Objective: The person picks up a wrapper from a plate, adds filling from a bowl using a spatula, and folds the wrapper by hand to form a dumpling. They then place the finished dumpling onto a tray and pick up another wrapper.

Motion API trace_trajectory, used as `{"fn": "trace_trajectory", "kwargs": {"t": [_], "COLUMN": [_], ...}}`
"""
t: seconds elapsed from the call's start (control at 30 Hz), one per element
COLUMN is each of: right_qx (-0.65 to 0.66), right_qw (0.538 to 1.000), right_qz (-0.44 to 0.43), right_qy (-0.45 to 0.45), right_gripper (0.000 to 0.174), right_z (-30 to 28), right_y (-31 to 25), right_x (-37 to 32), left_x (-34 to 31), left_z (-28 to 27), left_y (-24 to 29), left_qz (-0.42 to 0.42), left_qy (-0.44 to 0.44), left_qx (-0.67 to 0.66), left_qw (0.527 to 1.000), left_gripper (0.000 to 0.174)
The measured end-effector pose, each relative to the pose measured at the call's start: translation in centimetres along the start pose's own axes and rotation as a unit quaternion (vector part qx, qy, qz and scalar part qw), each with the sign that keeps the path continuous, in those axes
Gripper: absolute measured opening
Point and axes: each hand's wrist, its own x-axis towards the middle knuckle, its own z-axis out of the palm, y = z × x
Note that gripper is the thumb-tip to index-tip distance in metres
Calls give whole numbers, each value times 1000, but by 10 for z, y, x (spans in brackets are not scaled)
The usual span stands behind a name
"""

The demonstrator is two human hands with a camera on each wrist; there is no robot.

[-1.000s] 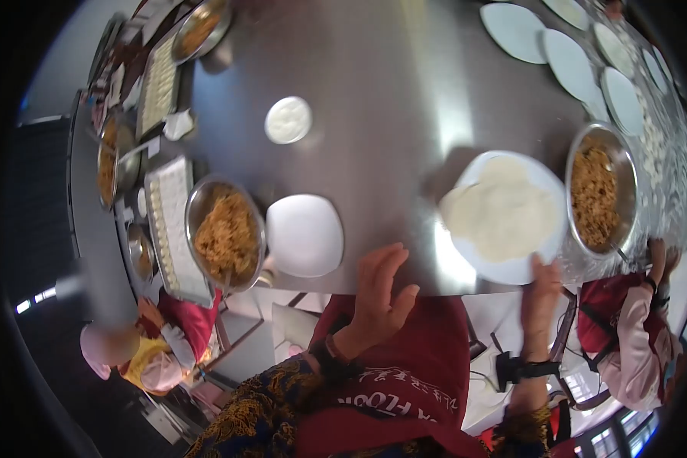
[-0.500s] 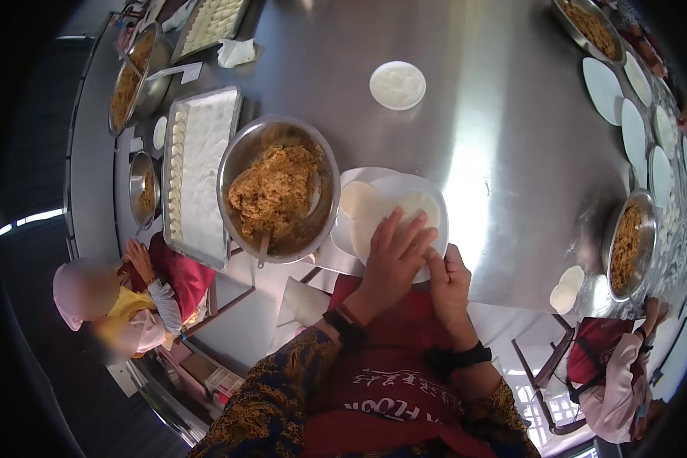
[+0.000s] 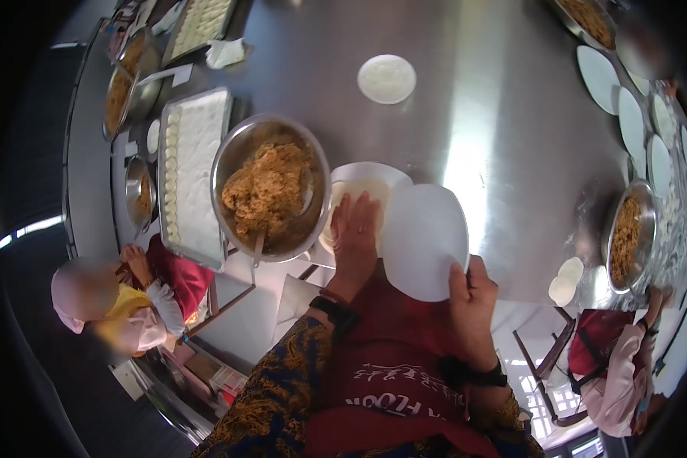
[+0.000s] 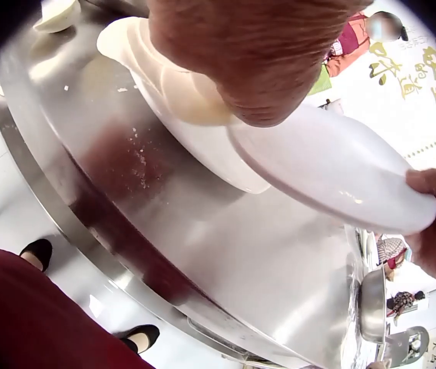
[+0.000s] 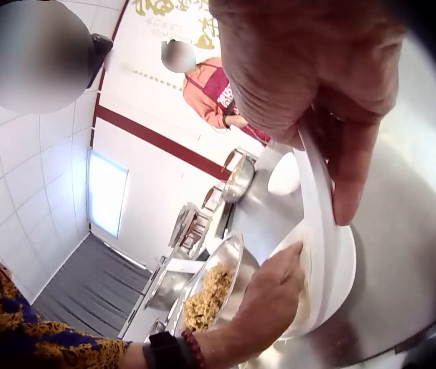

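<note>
In the head view my left hand (image 3: 356,233) lies with straight fingers on pale round dough wrappers (image 3: 366,192) spread over a white plate (image 3: 385,171) at the table's near edge. My right hand (image 3: 473,301) grips the rim of a second white plate (image 3: 426,244), pinched between thumb and fingers. This bare plate is tilted beside the first and overlaps its right side in this view. The left wrist view has the wrappers (image 4: 202,98) bulging over the lower plate's edge below my hand. A steel bowl of orange-brown shredded filling (image 3: 263,191) stands directly left of the plates.
Left of the bowl is a floured tray (image 3: 198,168) with a row of small dough pieces. A small white dish (image 3: 387,79) sits farther back. Two loose wrappers (image 3: 566,281) lie near the right edge, beside another filling bowl (image 3: 632,237). People stand at both sides.
My right hand reached for the wrapper-laden plate on the right and brought it over the left plate. Wrappers now lie on the lower plate, and the bare plate has moved off rightward.
</note>
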Motion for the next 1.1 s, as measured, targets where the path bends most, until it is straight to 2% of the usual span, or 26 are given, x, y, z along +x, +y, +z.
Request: {"fn": "trace_trajectory", "kwargs": {"t": [0.07,0.1,0.13,0.17,0.23,0.27,0.33,0.37,0.47,0.53,0.6,0.67,0.7,0.77,0.8,0.87,0.97,1.03,1.07,1.1], "right_qx": [69,91,85,148,228,224,366,398,459,486,477,467,488,504,518,520,573,613,615,608], "right_qw": [996,993,991,979,952,949,887,870,821,801,809,790,776,771,768,769,738,682,679,694], "right_qz": [22,71,76,114,178,175,157,137,32,-16,-25,-30,-60,-33,-8,-25,26,76,79,74], "right_qy": [45,29,72,78,99,138,235,256,337,350,342,397,396,387,376,371,355,390,395,379], "right_gripper": [12,12,12,11,13,13,21,30,39,42,42,40,41,41,41,41,34,33,33,32], "right_z": [-27,-49,-68,-89,-135,-157,-198,-222,-291,-340,-399,-439,-460,-501,-513,-528,-540,-538,-539,-538], "right_y": [4,9,13,17,35,39,44,44,74,99,145,163,180,212,227,250,280,289,301,313], "right_x": [-9,-16,-20,-25,-38,-42,-42,-42,-31,-14,0,27,41,64,72,88,106,119,122,125], "left_x": [-5,-8,-8,-8,-3,0,0,-1,-3,-4,-3,-3,-3,-6,-8,-10,-14,-12,-12,-11], "left_z": [9,16,16,19,7,0,-4,-3,1,4,7,6,7,11,14,21,27,29,26,26], "left_y": [-8,-13,-11,-11,5,18,44,55,89,111,128,145,154,169,173,182,190,199,205,209], "left_qz": [9,28,40,65,85,91,100,115,148,166,179,191,194,186,176,177,172,172,170,170], "left_qy": [20,46,54,62,26,11,-26,-43,-80,-100,-119,-127,-136,-146,-155,-159,-159,-158,-157,-155], "left_qx": [-32,-35,-20,-22,-17,-25,-46,-57,-77,-87,-105,-105,-105,-109,-114,-114,-116,-119,-123,-127], "left_qw": [999,998,998,996,996,996,994,991,983,977,971,968,966,966,965,965,965,965,965,965], "left_gripper": [50,46,42,41,42,41,42,42,45,46,49,48,48,48,48,48,46,45,44,43]}}
